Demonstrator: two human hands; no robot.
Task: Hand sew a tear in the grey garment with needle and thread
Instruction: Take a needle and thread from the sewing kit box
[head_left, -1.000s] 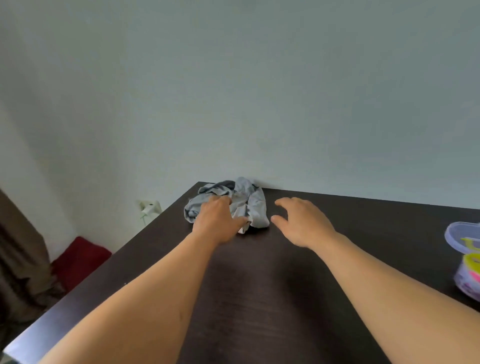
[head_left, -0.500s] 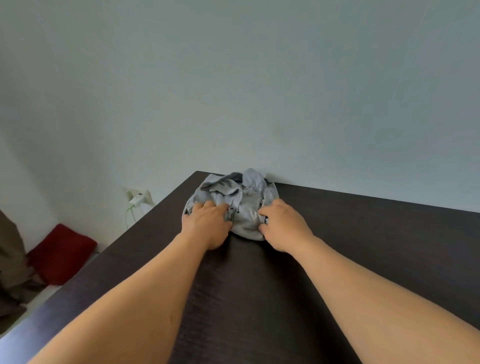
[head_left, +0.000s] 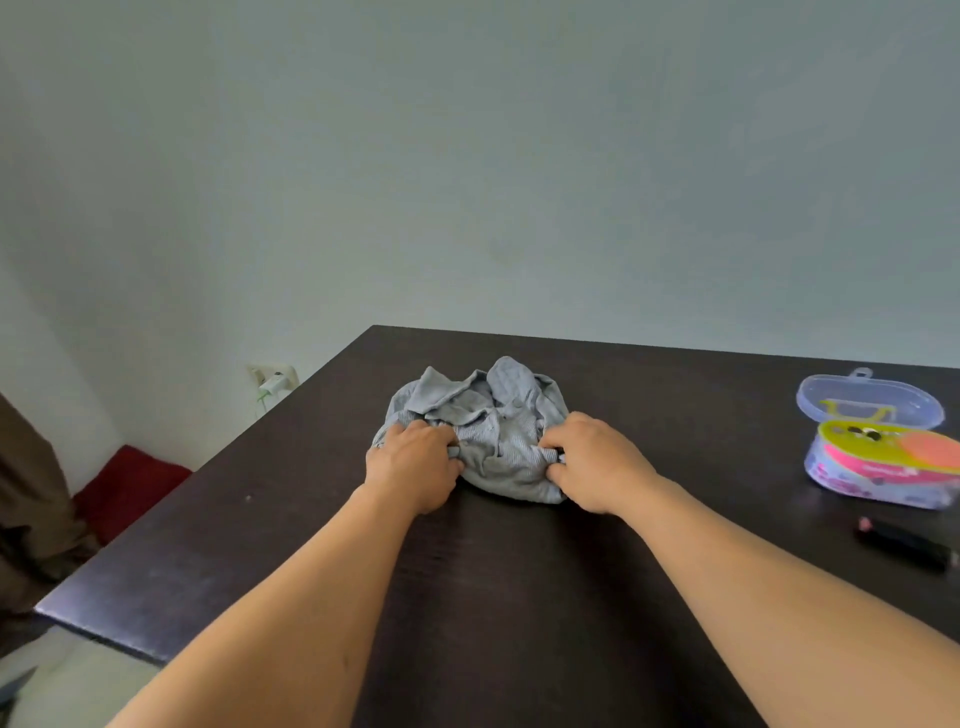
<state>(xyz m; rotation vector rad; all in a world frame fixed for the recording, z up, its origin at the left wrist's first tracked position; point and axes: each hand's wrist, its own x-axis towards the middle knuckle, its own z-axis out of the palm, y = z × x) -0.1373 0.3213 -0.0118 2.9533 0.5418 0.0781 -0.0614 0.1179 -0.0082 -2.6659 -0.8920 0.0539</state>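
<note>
With both hands, left (head_left: 413, 460) and right (head_left: 597, 457), gripping the bunched grey garment (head_left: 485, 415), draw it toward you and spread it flat on the worktop (head_left: 519, 597) to expose the tear.

Soft, even daylight; faint shadows; wide-angle bending at edges (slightly soft).

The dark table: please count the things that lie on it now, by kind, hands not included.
Grey garment: 1
Clear plastic box with open lid: 1
Small black object, unclear what: 1
Total: 3
</note>
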